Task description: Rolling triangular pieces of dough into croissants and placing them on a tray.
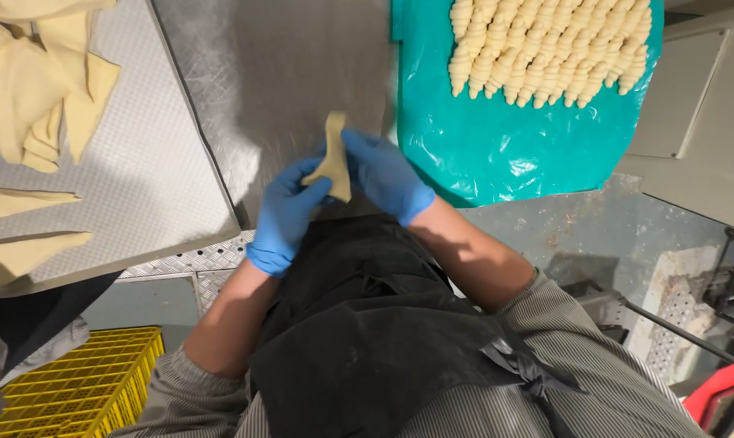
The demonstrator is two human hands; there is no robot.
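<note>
While both gloved hands pinch the same strip of dough (pixel 333 162) above the steel desk (pixel 286 73), the piece hangs in the air with nothing under it. The left hand (pixel 286 212) curls around its lower, wider end, fingers closed on it; the right hand (pixel 383 174) grips it from the other side, thumb and fingers pressed onto the middle. The narrow top of the strip sticks up free between them.

The dough looks soft and thin, so I judge that the main risk is stretching or tearing: a pull from either hand that is uneven, or too hard, could thin the neck of the strip or snap it. A loose pinch could let it slip and fall on the black apron (pixel 367 324) or past the desk edge toward the yellow crate (pixel 83 381) below.

Just to the right lies a green sheet (pixel 496 146) carrying tight rows of rolled dough pieces (pixel 545 49); a careless elbow or sleeve could squash the nearest row. To the left, a perforated tray (pixel 140 162) holds flat dough triangles (pixel 34 89), some overlapping, and I would expect those to stick together if left pressed.
</note>
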